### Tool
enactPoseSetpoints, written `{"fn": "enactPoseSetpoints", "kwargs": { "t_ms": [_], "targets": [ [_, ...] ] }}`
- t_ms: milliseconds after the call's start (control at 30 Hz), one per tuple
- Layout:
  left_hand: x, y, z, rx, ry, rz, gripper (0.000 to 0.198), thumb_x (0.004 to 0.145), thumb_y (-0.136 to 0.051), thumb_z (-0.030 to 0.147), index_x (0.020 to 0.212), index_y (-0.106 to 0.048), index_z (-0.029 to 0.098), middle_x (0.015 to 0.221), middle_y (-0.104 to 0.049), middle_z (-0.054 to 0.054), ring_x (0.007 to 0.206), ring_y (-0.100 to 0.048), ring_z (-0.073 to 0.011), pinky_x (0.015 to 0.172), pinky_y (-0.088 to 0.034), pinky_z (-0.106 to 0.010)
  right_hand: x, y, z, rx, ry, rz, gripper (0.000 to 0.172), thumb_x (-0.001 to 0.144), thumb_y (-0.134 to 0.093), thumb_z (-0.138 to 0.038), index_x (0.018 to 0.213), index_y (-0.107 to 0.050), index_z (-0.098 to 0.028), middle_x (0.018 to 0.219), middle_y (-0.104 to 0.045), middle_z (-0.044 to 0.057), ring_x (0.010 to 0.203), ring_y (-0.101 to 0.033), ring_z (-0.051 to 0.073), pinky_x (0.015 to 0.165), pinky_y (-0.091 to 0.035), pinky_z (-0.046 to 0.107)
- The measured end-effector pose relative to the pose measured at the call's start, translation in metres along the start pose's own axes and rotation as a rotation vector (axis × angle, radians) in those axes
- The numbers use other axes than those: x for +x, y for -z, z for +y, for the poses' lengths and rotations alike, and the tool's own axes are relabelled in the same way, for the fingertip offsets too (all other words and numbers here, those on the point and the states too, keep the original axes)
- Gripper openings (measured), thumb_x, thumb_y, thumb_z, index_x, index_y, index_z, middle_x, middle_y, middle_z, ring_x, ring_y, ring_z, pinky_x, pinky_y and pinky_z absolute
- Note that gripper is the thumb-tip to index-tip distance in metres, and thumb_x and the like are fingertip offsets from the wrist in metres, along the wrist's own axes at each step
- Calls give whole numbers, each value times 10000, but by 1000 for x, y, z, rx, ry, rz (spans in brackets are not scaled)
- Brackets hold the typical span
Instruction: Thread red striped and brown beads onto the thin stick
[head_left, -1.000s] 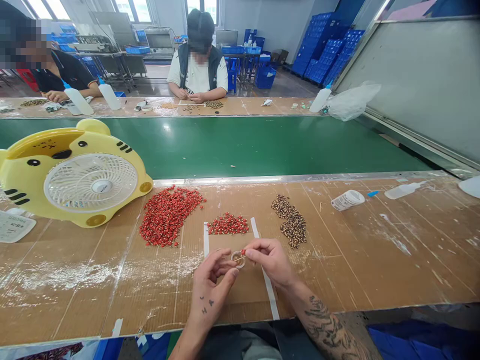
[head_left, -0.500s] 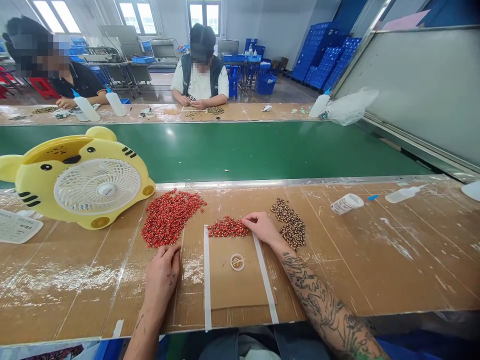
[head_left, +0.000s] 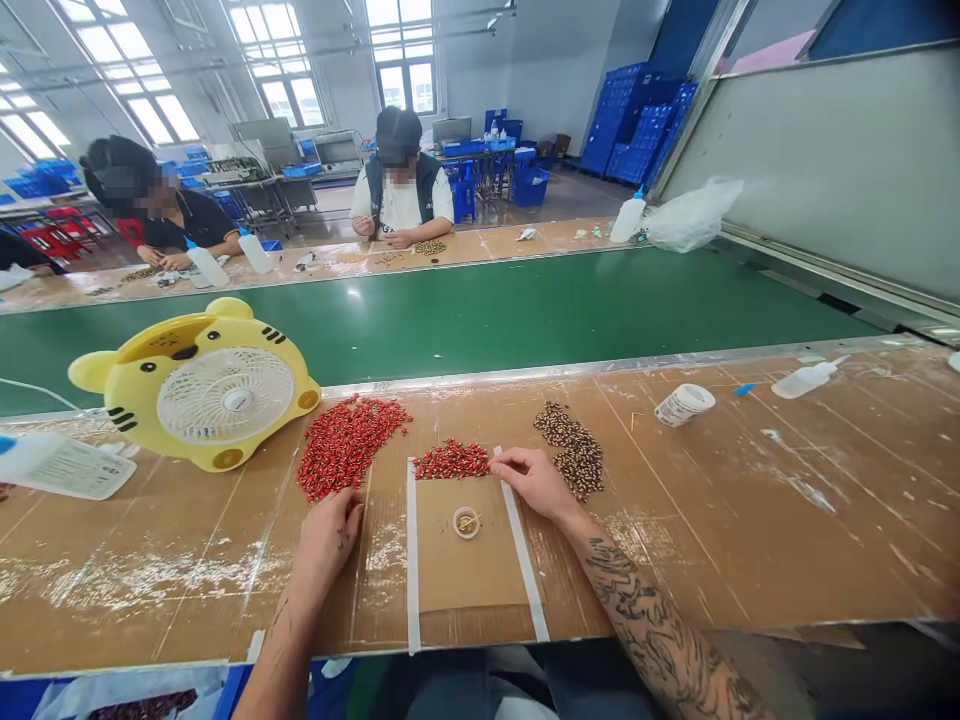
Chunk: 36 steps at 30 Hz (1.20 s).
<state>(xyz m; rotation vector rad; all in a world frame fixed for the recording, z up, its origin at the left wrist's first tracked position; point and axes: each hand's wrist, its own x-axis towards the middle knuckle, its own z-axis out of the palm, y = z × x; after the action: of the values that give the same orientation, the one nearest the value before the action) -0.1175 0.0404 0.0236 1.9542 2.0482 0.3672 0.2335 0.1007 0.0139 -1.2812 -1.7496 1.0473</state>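
My left hand (head_left: 327,532) rests on the cardboard-covered table at the near edge of a large pile of small red pieces (head_left: 349,445). Its fingers are curled closed, and whatever they may hold is hidden. My right hand (head_left: 538,482) is at the right end of a smaller heap of red pieces (head_left: 451,460), thumb and fingers drawn together; I cannot make out anything between them. This heap lies along the far edge of a brown cardboard sheet (head_left: 472,575) with white tape strips down both sides. On the sheet stands a small round cup (head_left: 466,523) with a thin stick in it.
Beyond my right hand lies a pile of dark-and-gold pieces (head_left: 570,448). A yellow animal-shaped fan (head_left: 214,385) stands left, near a white bottle (head_left: 71,465). To the right lie a white tub (head_left: 684,405) and a squeeze bottle (head_left: 806,380). Across the green belt (head_left: 480,320), co-workers sit.
The view has tilted up and shifted left, showing more of the windows. My right hand stays beside the small red heap with slightly changed fingers; my left hand stays by the large pile.
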Motion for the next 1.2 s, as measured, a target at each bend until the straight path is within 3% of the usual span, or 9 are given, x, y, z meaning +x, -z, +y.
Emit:
{"fn": "enactPoseSetpoints", "kwargs": {
  "t_ms": [267,367,467,567,733,833,933,1200],
  "targets": [
    [-8,5,8,-167,-17,84,104,746,-600,179,651,-594,223,653,-646,-13,668,-611,-222,656,-423,-295,-26,-19,-9,22,178,-158,154,802,-695,-277,857,-778,-161,792,-740,54,693,-656,181,627,-502,261],
    [-12,6,14,-299,3,131,57,724,-618,209,735,-673,216,624,-653,1,624,-609,-219,646,-442,-305,-27,-22,-12,-22,250,-174,98,798,-726,-240,813,-773,-156,750,-726,43,663,-636,165,603,-478,247],
    [-16,4,25,-477,27,155,160,719,-654,285,823,-744,203,708,-729,-36,708,-667,-246,712,-494,-335,-27,-22,-14,-82,315,-169,124,845,-708,-220,750,-757,-157,731,-715,37,673,-629,160,633,-466,254],
    [-21,-6,42,-689,52,119,190,730,-684,343,789,-764,181,801,-775,-85,760,-702,-254,713,-530,-331,-28,-23,-15,-137,381,-174,177,897,-687,-249,757,-746,-158,731,-697,37,689,-616,161,655,-459,262],
    [-34,-33,69,-996,131,50,175,735,-722,344,743,-710,170,717,-729,-52,648,-673,-188,638,-541,-285,-28,-29,-15,-210,487,-244,271,957,-640,-316,743,-716,-166,721,-646,49,737,-569,182,697,-432,292],
    [-43,-44,77,-1242,186,31,174,730,-751,285,874,-754,186,749,-719,-26,653,-637,-151,621,-514,-242,-24,-28,-18,-288,581,-277,326,1014,-554,-321,770,-700,-162,727,-622,54,716,-538,178,672,-405,289],
    [-51,-48,81,-1446,247,-5,176,683,-812,215,855,-808,175,783,-739,-45,692,-629,-141,632,-496,-216,-19,-23,-20,-385,678,-246,393,1053,-467,-305,751,-666,-151,711,-594,53,683,-504,175,638,-377,288],
    [-46,-51,97,-1708,449,-127,169,599,-900,208,702,-776,160,727,-755,-48,586,-645,-119,552,-492,-195,-19,-20,-14,-400,689,-282,363,1056,-433,-233,752,-614,-155,693,-551,36,659,-459,168,625,-355,281]
  ]
}}
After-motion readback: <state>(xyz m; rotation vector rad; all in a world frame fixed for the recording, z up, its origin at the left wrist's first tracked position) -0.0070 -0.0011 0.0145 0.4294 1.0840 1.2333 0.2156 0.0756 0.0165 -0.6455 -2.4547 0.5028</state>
